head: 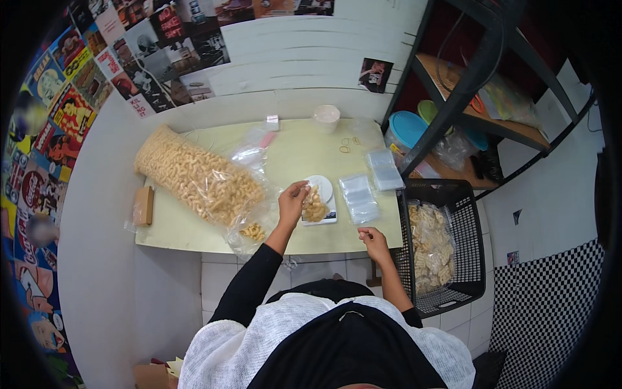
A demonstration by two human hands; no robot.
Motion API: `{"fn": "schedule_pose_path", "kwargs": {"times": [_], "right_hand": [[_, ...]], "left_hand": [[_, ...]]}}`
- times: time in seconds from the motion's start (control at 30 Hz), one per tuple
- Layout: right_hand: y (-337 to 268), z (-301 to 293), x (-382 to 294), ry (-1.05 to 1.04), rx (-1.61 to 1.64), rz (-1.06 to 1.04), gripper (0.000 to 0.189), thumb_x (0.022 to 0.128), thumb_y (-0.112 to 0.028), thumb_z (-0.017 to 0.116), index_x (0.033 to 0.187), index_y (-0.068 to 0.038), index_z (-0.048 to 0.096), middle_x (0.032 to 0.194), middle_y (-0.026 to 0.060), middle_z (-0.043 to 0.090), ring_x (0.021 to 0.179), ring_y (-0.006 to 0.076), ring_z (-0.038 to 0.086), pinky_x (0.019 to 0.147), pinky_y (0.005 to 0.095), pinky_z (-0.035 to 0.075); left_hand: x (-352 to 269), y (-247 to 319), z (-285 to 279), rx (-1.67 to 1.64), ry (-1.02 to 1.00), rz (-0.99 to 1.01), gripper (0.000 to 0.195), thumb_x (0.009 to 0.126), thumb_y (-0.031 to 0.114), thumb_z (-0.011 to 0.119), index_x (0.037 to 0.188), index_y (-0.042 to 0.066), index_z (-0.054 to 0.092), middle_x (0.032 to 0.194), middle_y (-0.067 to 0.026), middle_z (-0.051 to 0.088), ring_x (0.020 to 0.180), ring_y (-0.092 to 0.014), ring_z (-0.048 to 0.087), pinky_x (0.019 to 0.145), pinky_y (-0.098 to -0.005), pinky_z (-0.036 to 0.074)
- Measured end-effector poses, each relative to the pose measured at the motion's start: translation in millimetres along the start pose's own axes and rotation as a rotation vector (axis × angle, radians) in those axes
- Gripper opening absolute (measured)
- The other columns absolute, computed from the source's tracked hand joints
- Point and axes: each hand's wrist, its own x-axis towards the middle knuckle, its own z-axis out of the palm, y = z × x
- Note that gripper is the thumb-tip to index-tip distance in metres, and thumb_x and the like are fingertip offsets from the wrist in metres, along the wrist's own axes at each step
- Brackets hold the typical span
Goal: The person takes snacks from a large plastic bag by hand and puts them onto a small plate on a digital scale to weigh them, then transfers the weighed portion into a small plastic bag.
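Note:
My left hand (291, 204) pinches the top of a small clear plastic bag (316, 210) with puffed macaroni-shaped snacks in it. This bag hangs over a white digital scale (326, 185) with a round plate; whether the two touch is not plain. Near the table's front edge, my right hand (377, 245) is half curled, and I cannot make out anything between its fingers. Just beyond it lies a stack of flat clear plastic bags (358, 199), with a second stack (385, 169) farther back.
A large clear sack of macaroni snacks (199, 175) lies across the table's left side, its mouth towards me. Rubber bands (345, 146) and a cup (326, 118) are at the back. To the right stand a black plastic crate (475, 243) holding filled bags (430, 248), and a metal-framed shelf (466, 92).

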Motion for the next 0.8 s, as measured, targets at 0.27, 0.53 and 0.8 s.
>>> {"fn": "schedule_pose_path", "kwargs": {"times": [0.27, 0.53, 0.8], "right_hand": [[28.6, -35.5, -15.2, 0.038, -0.095, 0.073, 0.021, 0.092, -0.012, 0.061, 0.108, -0.002, 0.067, 0.095, 0.0089, 0.07, 0.085, 0.0162, 0.066, 0.078, 0.0292, 0.051], [47.2, -58.6, -10.5, 0.027, -0.121, 0.064, 0.02, 0.091, -0.011, 0.061, 0.108, -0.001, 0.067, 0.096, 0.0102, 0.068, 0.084, 0.0174, 0.066, 0.077, 0.0293, 0.05], [55.0, -66.3, 2.3, -0.045, -0.119, -0.001, 0.022, 0.09, -0.014, 0.063, 0.109, -0.003, 0.067, 0.099, 0.0103, 0.067, 0.084, 0.0189, 0.063, 0.078, 0.0301, 0.049]], "left_hand": [[70.5, -119.6, 7.3, -0.261, 0.323, -0.208, 0.02, 0.085, 0.006, 0.067, 0.104, 0.003, 0.061, 0.095, -0.0075, 0.065, 0.078, -0.015, 0.062, 0.064, -0.026, 0.051], [62.7, -137.1, 6.7, 0.12, 0.38, -0.211, 0.045, 0.088, 0.019, 0.068, 0.122, -0.007, 0.055, 0.109, -0.0167, 0.064, 0.098, -0.022, 0.062, 0.087, -0.0323, 0.048], [52.3, -119.0, 1.0, 0.295, 0.385, -0.307, 0.058, 0.09, 0.031, 0.064, 0.128, -0.011, 0.05, 0.12, -0.0234, 0.061, 0.11, -0.03, 0.06, 0.094, -0.0352, 0.046]]}}
